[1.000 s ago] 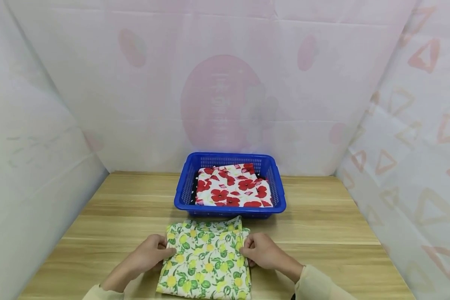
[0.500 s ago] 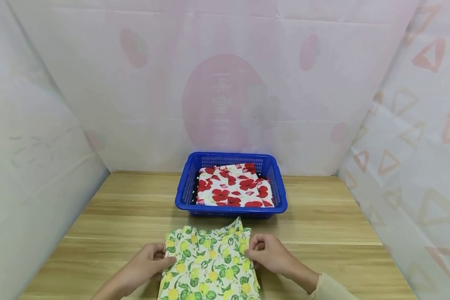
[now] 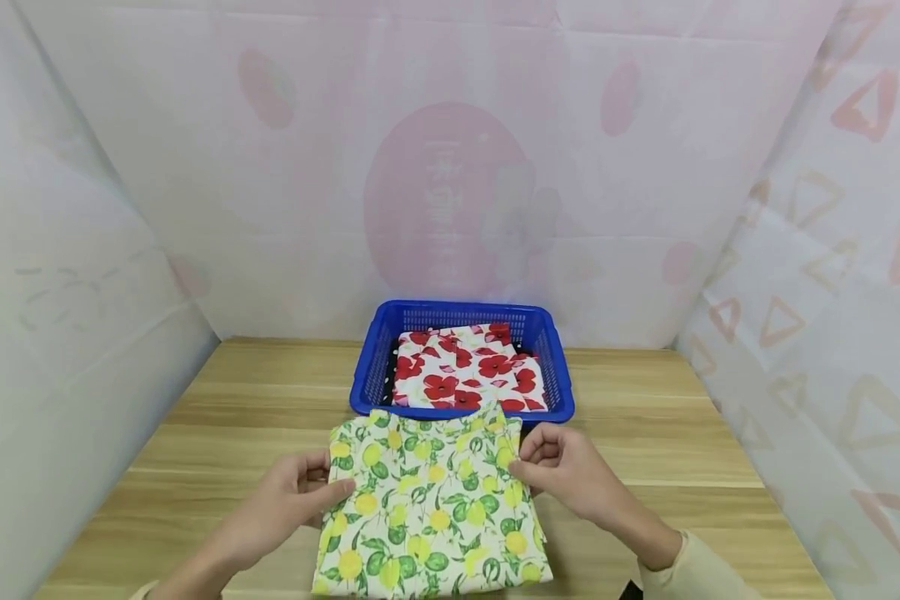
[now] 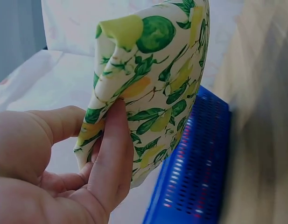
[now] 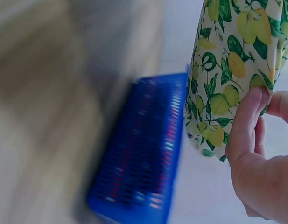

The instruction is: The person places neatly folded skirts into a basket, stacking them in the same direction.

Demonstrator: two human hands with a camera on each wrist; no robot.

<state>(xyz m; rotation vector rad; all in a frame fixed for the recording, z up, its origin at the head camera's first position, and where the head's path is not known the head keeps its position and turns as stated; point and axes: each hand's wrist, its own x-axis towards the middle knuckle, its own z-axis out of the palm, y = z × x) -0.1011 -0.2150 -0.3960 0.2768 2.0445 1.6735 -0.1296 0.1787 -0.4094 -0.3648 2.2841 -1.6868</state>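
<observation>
A folded lemon-print cloth (image 3: 427, 508), white with yellow lemons and green leaves, hangs between both hands above the table in the head view. My left hand (image 3: 288, 504) pinches its left edge, thumb on top and fingers beneath. At the opposite edge my right hand (image 3: 570, 475) pinches it the same way. Both wrist views show the cloth (image 4: 148, 88) lifted in front of the basket. Just beyond it stands a blue plastic basket (image 3: 360, 379), its front rim partly overlapped by the cloth. Inside lies a folded white cloth with red flowers (image 3: 457, 367), over a black dotted one (image 3: 390, 375).
The wood-grain table (image 3: 255, 400) runs back to a pale printed curtain (image 3: 292, 183) behind the basket. Similar sheets hang at the left (image 3: 67, 350) and right (image 3: 817, 333) sides.
Both hands have raised the lemon-print cloth off the table and brought it nearer the basket. The right hand has also shifted rightward. The basket and its cloths have stayed in place.
</observation>
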